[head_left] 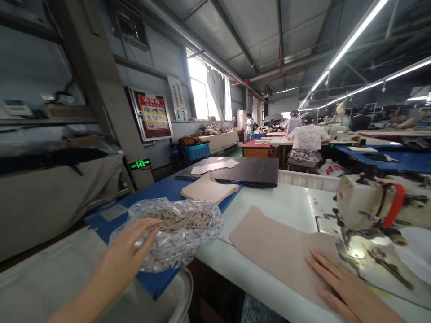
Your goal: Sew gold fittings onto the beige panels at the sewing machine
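Note:
My left hand (pixel 129 251) reaches into a clear plastic bag (pixel 182 237) full of small beige pieces; its fingers are apart and touch the bag's rim, holding nothing I can see. My right hand (pixel 350 291) lies flat, fingers stretched, on a tan fabric piece (pixel 279 246) spread over the white sewing table (pixel 289 202). The fabric's far end lies under the head of a cream sewing machine (pixel 363 202), whose lamp lights the needle area (pixel 357 251).
A stack of beige cut pieces (pixel 208 189) and a black sheet (pixel 252 172) lie on the blue table (pixel 161 188) beyond the bag. A seated person (pixel 308 143) works farther back among other tables. A pillar (pixel 101 85) and shelves stand at left.

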